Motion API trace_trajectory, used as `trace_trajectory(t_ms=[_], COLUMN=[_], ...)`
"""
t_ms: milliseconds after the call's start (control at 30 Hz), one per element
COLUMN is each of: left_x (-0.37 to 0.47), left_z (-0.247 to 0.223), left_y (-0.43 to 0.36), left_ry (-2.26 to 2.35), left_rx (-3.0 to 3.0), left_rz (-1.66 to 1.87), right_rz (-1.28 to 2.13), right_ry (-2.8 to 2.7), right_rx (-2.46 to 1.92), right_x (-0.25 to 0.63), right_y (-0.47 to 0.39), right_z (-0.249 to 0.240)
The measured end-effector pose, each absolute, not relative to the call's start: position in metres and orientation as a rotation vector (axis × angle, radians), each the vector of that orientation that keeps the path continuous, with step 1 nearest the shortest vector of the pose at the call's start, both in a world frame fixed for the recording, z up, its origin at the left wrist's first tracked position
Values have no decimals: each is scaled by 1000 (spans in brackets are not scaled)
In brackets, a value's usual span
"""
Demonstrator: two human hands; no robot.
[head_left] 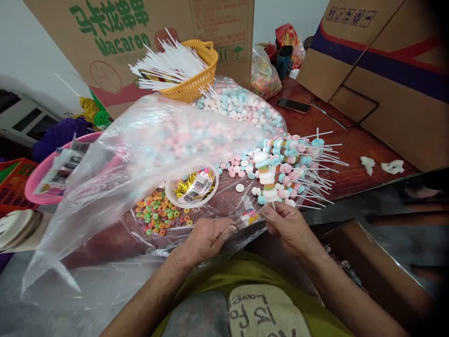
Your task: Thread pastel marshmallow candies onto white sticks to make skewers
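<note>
My right hand (289,229) is closed, thumb and fingers pinching the stick of a candy skewer (267,179) that stands up above it. White, blue and brown-green pieces are threaded on that skewer, slightly blurred. Between my hands is a small clear plastic bag (250,216) with a colourful print; my left hand (210,238) pinches its left end. Right behind the held skewer lies a pile of finished skewers (298,159), their white sticks pointing right. A round tub (169,196) with gold twist ties and a printed packet sits beyond my left hand, beside loose candy rings (157,213).
A big clear bag (242,105) of pastel candies covers the table's middle. A yellow basket (199,89) of white sticks rests on it. Cardboard boxes (168,18) stand behind and at right. A phone (293,105), white scraps (392,167) and a pink basket (31,187) lie around.
</note>
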State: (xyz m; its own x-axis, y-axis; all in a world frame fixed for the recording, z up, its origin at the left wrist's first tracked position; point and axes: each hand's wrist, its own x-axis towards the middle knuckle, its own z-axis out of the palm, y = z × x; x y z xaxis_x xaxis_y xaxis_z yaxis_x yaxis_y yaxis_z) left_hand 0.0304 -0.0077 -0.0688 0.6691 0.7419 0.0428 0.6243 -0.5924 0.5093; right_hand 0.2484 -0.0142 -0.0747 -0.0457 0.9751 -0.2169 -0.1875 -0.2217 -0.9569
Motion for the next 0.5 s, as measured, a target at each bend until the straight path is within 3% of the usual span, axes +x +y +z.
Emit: trace_trajectory(t_ms=[233, 500], left_x=[10, 5], left_z=[-71, -69], left_y=[-1, 3], left_ry=[1068, 1077], left_rx=[2485, 2582], left_rz=[785, 846], right_rz=[684, 280], right_ry=[-1710, -2182], right_rx=[-1219, -1050], right_x=[320, 337], right_y=[-23, -26], right_z=[-67, -59])
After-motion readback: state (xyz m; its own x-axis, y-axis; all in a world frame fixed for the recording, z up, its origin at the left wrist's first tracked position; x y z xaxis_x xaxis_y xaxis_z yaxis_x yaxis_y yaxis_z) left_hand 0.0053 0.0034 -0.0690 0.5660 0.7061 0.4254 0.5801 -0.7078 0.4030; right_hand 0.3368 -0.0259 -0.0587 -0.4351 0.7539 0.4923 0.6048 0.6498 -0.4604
